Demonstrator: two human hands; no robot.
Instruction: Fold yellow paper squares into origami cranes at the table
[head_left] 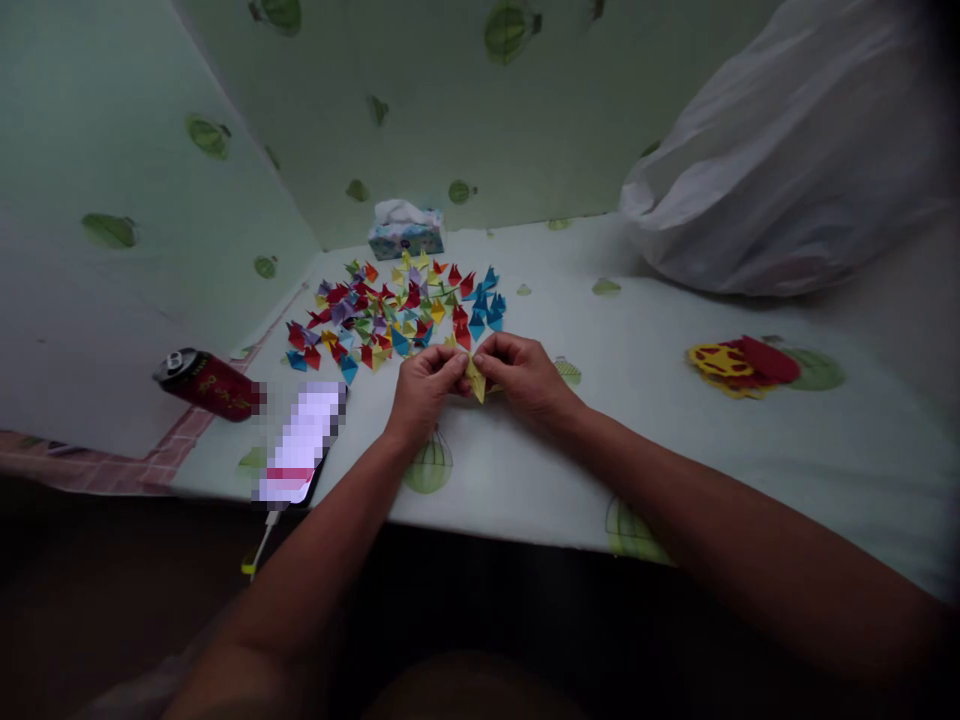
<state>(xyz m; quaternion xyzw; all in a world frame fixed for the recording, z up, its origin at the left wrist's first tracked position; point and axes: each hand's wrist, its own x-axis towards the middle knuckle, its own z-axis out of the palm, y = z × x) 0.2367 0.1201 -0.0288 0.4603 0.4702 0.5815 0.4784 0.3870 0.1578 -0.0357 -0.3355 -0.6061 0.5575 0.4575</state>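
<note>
A small folded yellow paper piece (477,384), pointed at its lower end, is pinched between both my hands over the table. My left hand (427,388) grips its left side with thumb and fingers. On the other side, my right hand (525,378) pinches it the same way, its fingertips partly hidden behind the thumb. Just beyond my hands lies a spread of folded paper cranes (382,312) in red, blue, yellow, green, purple and orange.
A tissue box (406,238) stands behind the cranes. At the left are a dark red drink can (211,382) and a phone (304,445) with a cable. Red and yellow cut-out pieces (742,364) lie at the right, below a large white plastic bag (780,170).
</note>
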